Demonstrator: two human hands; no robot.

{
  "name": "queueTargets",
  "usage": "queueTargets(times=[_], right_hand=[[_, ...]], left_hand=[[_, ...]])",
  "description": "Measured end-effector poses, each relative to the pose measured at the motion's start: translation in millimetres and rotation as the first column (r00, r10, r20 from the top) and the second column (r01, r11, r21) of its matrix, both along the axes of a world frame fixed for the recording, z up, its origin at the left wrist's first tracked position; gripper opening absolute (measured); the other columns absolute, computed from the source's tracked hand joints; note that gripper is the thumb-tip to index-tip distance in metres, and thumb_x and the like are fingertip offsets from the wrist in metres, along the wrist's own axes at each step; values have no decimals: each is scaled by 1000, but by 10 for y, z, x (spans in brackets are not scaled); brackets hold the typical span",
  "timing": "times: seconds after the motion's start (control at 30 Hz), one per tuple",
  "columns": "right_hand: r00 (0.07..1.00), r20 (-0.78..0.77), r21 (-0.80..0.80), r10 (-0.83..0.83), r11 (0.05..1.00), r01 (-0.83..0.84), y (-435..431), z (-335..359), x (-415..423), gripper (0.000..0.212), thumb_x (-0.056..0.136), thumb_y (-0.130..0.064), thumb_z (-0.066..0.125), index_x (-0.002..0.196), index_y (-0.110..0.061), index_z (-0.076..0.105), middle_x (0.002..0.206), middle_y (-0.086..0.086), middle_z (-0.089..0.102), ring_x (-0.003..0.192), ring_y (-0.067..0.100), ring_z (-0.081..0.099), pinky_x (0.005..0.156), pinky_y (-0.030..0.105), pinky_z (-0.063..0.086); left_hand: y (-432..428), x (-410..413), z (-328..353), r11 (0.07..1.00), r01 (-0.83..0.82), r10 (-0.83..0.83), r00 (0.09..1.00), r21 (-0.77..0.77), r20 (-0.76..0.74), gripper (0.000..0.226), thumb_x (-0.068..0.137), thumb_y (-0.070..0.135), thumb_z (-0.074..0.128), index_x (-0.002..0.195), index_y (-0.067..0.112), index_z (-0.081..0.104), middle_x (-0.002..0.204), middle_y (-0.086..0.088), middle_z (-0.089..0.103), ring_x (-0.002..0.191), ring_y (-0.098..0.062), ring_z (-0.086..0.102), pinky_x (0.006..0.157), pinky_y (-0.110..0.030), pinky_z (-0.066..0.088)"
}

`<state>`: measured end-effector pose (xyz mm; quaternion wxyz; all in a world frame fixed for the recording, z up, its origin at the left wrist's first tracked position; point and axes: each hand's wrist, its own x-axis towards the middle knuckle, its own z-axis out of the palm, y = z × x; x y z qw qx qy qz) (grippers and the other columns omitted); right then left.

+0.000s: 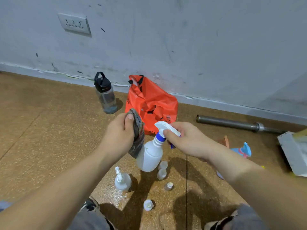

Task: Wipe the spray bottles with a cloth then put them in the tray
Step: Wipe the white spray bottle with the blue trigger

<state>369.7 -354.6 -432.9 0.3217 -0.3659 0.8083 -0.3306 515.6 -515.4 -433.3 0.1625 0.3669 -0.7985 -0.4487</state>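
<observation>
The right grip (186, 140) pinched the light-looking, slick white plastic spray bottle (151, 155) by its neck, the left grip (119, 135) clutching a grey cloth (138, 138).

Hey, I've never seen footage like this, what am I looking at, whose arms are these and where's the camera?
There is no machine here: one camera sits on a person's head and looks forward and down, so the two bare arms are the wearer's own. The left hand grips a grey patterned cloth against the side of a white plastic spray bottle with a blue collar, which the right hand holds up by its trigger head. On the brown speckled floor below stand a small white pump bottle and a few smaller bottles. By the wall are an orange plastic bag and a clear water bottle with a black lid; a grey metal bar lies to the right. A white tray shows at the right edge.
</observation>
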Motion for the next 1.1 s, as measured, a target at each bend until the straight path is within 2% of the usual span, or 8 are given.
queueTargets(times=[0.17, 0.3, 0.67, 0.77, 0.8, 0.87, 1.03, 1.1], right_hand=[[999, -54, -84, -7, 996, 2, 385, 800, 24, 16, 102, -31, 62, 96, -19, 71, 67, 6, 64, 50, 3, 49, 49, 21, 38], [993, 54, -127, -105, 986, 111, 594, 936, 8, 10, 96, -20, 72, 103, -14, 71, 51, -16, 54, 37, 2, 47, 40, 11, 35], [929, 152, -235, -336, 901, 365, 727, 913, -313, 19, 81, -8, 85, 94, -21, 80, 70, -2, 73, 48, 1, 57, 49, 13, 42], [945, 136, -212, -299, 923, 322, 629, 854, -337, 24, 72, -12, 88, 91, -22, 76, 68, -1, 71, 54, 6, 59, 60, 29, 47], [940, 202, -270, -276, 907, 324, 581, 830, -334, 32, 66, -8, 85, 93, -19, 73, 71, 0, 73, 61, 4, 62, 64, 28, 49], [906, 335, -380, -259, 843, 382, 496, 787, -346, 44, 59, -2, 73, 100, -18, 64, 82, -8, 77, 76, -3, 69, 72, 14, 51], [971, 107, -291, -213, 927, 235, 502, 761, -367, 77, 74, 12, 76, 129, -35, 50, 106, -14, 67, 91, -9, 64, 83, 13, 51], [954, 220, -293, -204, 919, 264, 482, 738, -323, 74, 81, 15, 66, 134, -34, 52, 98, -7, 73, 82, 0, 68, 79, 19, 53]], left_hand=[[282, -125, 319, 993, 118, -115, 973, 2, -202, 35, 112, 38, 37, 85, 21, 52, 69, 3, 50, 64, -22, 54, 63, -43, 53], [602, -250, 532, 974, 224, -215, 921, -10, -324, 36, 112, 29, 39, 77, 27, 46, 62, 15, 45, 57, -4, 44, 54, -12, 38], [786, -655, 575, 970, 230, -240, 882, -73, -405, 34, 112, 30, 37, 83, 24, 54, 62, 8, 47, 55, -9, 46, 49, -17, 37], [818, -692, 629, 844, 342, -493, 797, -413, -348, 35, 112, 27, 37, 128, 19, 67, 107, 15, 72, 100, -5, 68, 85, -27, 54], [830, -710, 604, 744, 382, -585, 768, -548, -260, 41, 109, 29, 39, 138, 13, 64, 132, 7, 68, 125, -11, 62, 105, -34, 49], [822, -766, 564, 585, 422, -665, 739, -692, -112, 49, 108, 35, 38, 143, 8, 60, 149, -6, 56, 141, -24, 50, 118, -50, 36], [649, -867, 533, 534, 442, -663, 748, -720, -33, 46, 109, 40, 38, 135, 15, 67, 112, -5, 62, 98, -31, 59, 85, -48, 47], [582, -899, 485, 567, 428, -645, 762, -704, -55, 44, 110, 38, 35, 125, 14, 69, 101, -1, 60, 89, -28, 57, 78, -44, 47]])
